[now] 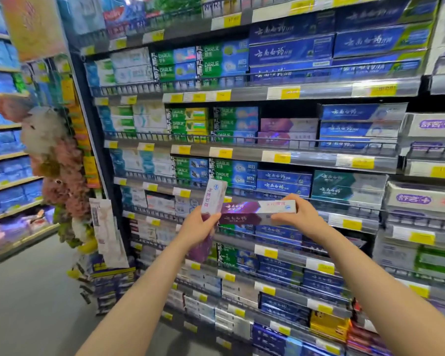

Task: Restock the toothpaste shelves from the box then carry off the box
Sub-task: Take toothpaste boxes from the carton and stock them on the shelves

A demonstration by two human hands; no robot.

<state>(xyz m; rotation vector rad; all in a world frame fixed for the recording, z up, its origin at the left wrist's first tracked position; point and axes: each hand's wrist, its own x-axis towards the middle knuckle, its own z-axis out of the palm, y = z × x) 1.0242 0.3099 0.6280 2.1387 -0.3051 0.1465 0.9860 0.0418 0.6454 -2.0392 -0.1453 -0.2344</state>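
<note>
Our left hand [199,228] grips an upright purple-and-white toothpaste carton [211,201], fingers curled round its middle, its white end pointing to twelve o'clock and its purple end dropping below the palm; our right hand [297,218] pinches the right end of two stacked horizontal cartons [252,211], thumb underneath and fingers on top, their purple ends reaching to nine o'clock until they meet the upright carton; both forearms rise from six o'clock toward the middle of the view.

We hold all three cartons in front of the toothpaste shelves [267,156], which fill the view from twelve to five o'clock; each shelf carries a wire rail and yellow price tags [281,158]; green-and-blue Darlie cartons [231,173] sit just above our hands at twelve o'clock; dark blue cartons [283,182] lie at one o'clock; matching purple-and-white cartons [288,131] stand two shelves up, between the Darlie stock and more blue boxes.

At nine o'clock we see hanging plush toys [54,155] beside the shelf end, and beyond them shelves of blue packs [3,170]; grey floor [31,299] spreads at seven o'clock.

We cannot see the restocking box.
</note>
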